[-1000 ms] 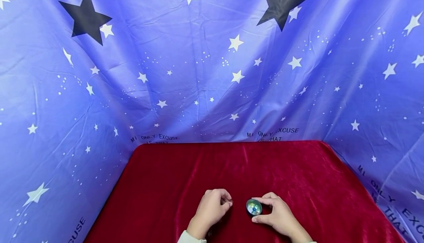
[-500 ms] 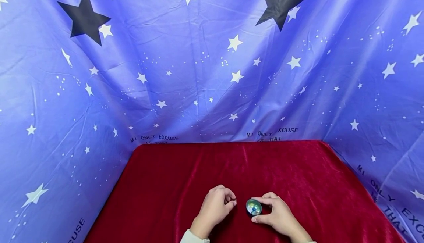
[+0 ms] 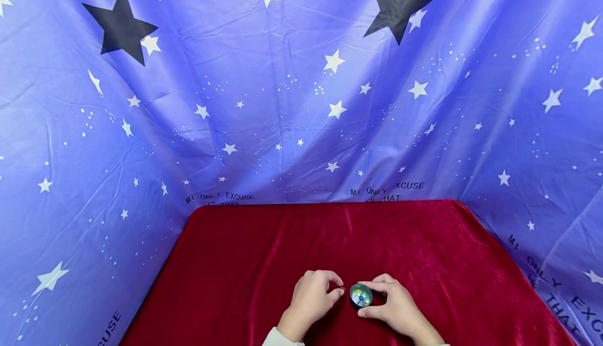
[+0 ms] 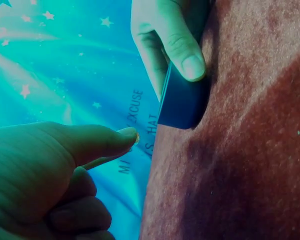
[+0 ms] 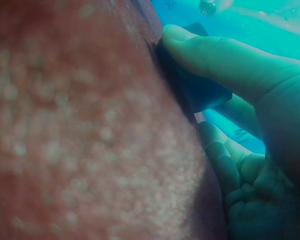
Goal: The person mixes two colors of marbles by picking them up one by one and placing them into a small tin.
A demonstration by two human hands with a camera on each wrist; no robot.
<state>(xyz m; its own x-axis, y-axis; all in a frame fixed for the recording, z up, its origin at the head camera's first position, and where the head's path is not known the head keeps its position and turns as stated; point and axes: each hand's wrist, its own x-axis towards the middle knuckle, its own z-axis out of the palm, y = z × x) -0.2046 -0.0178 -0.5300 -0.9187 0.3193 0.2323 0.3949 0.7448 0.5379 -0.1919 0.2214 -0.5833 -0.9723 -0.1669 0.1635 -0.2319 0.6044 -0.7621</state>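
My right hand (image 3: 398, 308) holds a small round cup (image 4: 182, 102) between thumb and fingers. Its outside is dark blue; inside, the head view shows a shiny mix of green, white and blue, too small to make out. The cup stands on the red cloth. Just left of it, my left hand (image 3: 312, 300) pinches a tiny shiny piece (image 4: 136, 139) between thumb and forefinger. That piece looks gold-orange in the left wrist view and like a small glassy bead (image 5: 208, 7) in the right wrist view. A short gap separates these fingertips from the cup.
Dark red velvety cloth (image 3: 245, 246) covers the table. Behind and at both sides hangs a blue-purple curtain (image 3: 282, 126) with stars and lettering. The cloth's far edge meets the curtain.
My left hand has moved right, closer to the cup, keeping its pinch. The right hand and the cup have stayed in place.
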